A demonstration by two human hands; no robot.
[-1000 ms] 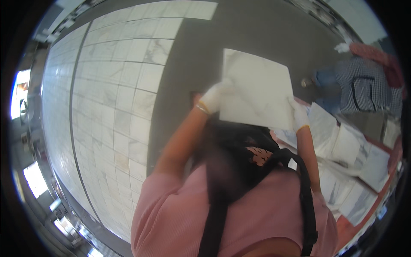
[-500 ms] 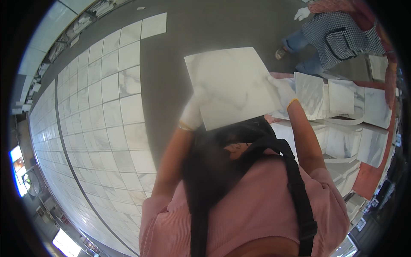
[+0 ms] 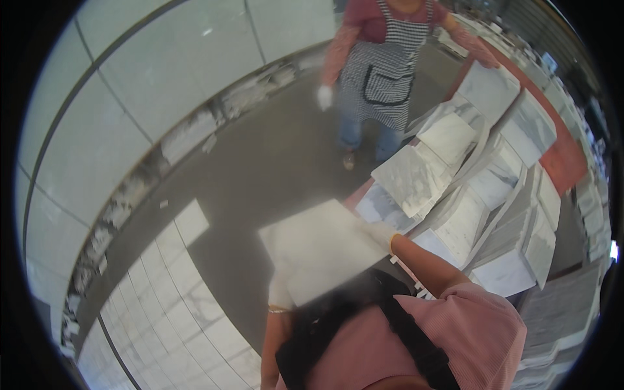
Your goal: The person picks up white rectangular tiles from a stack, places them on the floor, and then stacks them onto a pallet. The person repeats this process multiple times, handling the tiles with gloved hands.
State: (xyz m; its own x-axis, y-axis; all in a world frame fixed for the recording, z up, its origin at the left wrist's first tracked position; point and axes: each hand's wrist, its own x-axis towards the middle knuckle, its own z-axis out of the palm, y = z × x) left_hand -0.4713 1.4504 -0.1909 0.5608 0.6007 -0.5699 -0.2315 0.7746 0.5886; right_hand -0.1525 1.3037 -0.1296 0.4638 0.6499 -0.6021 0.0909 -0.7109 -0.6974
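A square white marble tile (image 3: 322,250) with faint grey veining is held out flat in front of my chest. My left hand (image 3: 279,290), in a white glove, is closed on its near left edge. On the opposite side, my right hand (image 3: 382,238), also gloved in white with a yellow cuff, grips the right edge. Both sets of fingers are partly hidden and smeared by motion. Just beyond my right hand lie stacked marble tiles (image 3: 406,179) with grey veins.
Rows of white tiles (image 3: 156,296) cover the grey floor (image 3: 227,175) at lower left. Leaning tile stacks fill a red-edged stand (image 3: 562,159) to the right. A person (image 3: 383,78) in a checked apron stands beyond, one arm toward the stacks. A pale panelled wall (image 3: 175,71) rises at left.
My view has swung up and to the right, bringing the stacks and the person further into sight. The tile stays in both hands. The person now stands more upright, an arm extended to the stacks.
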